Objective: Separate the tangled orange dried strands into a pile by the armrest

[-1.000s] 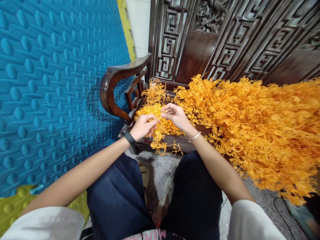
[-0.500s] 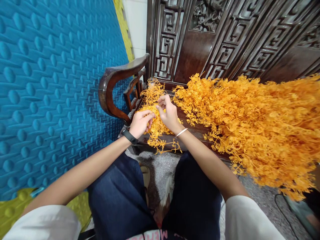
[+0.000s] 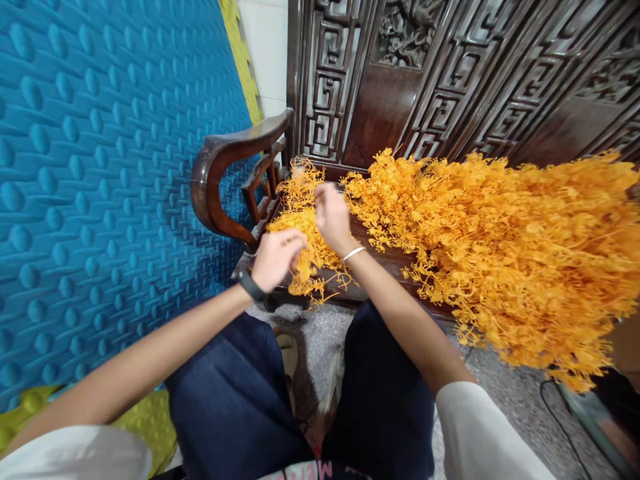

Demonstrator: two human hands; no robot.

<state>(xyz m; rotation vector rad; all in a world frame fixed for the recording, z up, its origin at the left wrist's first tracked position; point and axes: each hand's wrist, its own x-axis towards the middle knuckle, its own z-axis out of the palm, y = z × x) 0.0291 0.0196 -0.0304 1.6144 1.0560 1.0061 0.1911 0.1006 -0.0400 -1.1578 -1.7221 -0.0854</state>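
Observation:
My left hand [image 3: 276, 257] is closed on orange plastic sprigs at the near edge of a small orange pile [image 3: 305, 230] on the dark wooden bench seat [image 3: 380, 257]. A black band sits on that wrist. My right hand [image 3: 331, 215], with a silver bracelet, reaches over the small pile toward its far side; it is motion-blurred and seen from the back, so its fingers do not show clearly. A big heap of orange plastic sprigs [image 3: 520, 240] spreads along the seat to the right.
The bench has a curved wooden armrest [image 3: 220, 180] on the left and a carved dark backrest [image 3: 450, 73] behind. A blue studded foam mat [image 3: 100, 167] stands at the left. My knees in dark trousers and a speckled floor [image 3: 320, 340] lie below.
My right hand has moved away from my left, up and toward the far side of the small pile. My left hand has stayed at the pile's near edge, gripping sprigs.

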